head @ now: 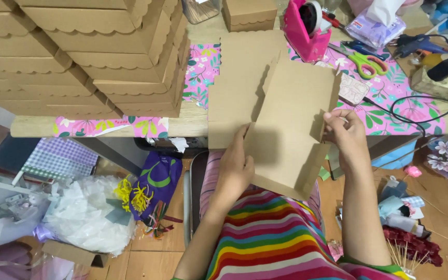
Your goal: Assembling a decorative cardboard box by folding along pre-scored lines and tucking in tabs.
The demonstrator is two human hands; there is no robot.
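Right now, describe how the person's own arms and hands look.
Both forearms are bare, with no sleeves reaching them. The left hand and right hand wear no gloves, rings or watch that I can see. Rainbow-striped clothing shows below them.

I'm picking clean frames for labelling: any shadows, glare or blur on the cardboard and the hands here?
Head view: even, soft light with no glare; the raised flap throws a dark shadow onto the flat cardboard sheet; left hand and right hand look sharp, without motion blur; the stacked boxes bow slightly toward the frame edge.
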